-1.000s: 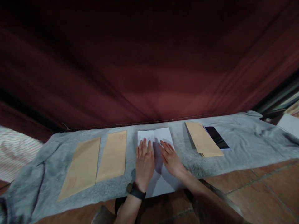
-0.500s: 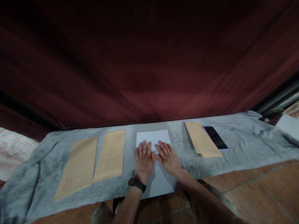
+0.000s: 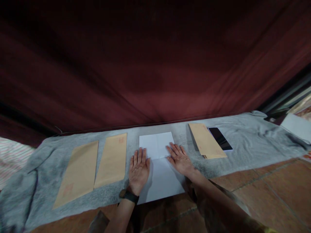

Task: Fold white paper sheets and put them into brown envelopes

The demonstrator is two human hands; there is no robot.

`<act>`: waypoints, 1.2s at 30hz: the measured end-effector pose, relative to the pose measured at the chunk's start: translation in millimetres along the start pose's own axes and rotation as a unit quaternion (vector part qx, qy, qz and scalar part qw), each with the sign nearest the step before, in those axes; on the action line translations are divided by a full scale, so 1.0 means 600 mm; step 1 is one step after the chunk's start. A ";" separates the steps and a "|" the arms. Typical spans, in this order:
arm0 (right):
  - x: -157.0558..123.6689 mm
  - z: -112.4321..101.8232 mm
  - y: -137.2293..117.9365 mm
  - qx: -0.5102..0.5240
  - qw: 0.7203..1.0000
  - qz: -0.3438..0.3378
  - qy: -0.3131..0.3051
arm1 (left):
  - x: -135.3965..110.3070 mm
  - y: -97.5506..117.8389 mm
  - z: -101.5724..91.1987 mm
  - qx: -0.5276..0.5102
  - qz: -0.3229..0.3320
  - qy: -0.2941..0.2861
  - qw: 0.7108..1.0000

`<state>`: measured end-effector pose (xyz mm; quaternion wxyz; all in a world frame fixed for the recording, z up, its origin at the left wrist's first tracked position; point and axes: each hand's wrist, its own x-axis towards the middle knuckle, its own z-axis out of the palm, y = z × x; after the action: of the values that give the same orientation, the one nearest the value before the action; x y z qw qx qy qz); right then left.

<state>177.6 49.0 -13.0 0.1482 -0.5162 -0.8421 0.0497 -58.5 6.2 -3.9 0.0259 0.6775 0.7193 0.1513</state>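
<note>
A white sheet of paper with crease lines across and down it lies flat on a grey cloth, its near end reaching the cloth's front edge. My left hand, with a dark watch on its wrist, rests palm down on the sheet's left edge, fingers stretched out. On the right edge lies my right hand, flat with fingers spread. Neither hand grips anything. Two brown envelopes, one farther left and one closer, lie left of my left hand.
More brown envelopes, seemingly stacked, lie to the right, partly over a dark-screened phone. The grey cloth is wrinkled at both ends. Behind it hangs a dark red curtain. Brown floor tiles show in front.
My hands have slid apart from the middle of the paper to its left and right edges, uncovering the creases. The view has shifted slightly.
</note>
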 end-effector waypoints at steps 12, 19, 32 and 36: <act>-0.039 -0.077 0.063 0.131 0.985 -0.085 -0.077 | -0.011 -0.077 -0.088 -0.144 0.202 -0.152 0.957; -0.087 -0.120 0.064 0.155 0.963 -0.141 -0.168 | -0.023 -0.102 -0.104 -0.157 0.160 -0.216 0.950; -0.097 -0.107 0.057 0.134 0.967 -0.146 -0.160 | -0.014 -0.098 -0.123 -0.174 0.147 -0.274 0.935; -0.082 -0.100 0.061 0.127 0.973 -0.136 -0.134 | -0.012 -0.101 -0.111 -0.194 0.128 -0.247 0.941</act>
<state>247.8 18.4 25.5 0.1037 -0.3620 -0.9036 0.2045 -132.4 -15.3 43.0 0.3146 0.7615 0.5543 0.1179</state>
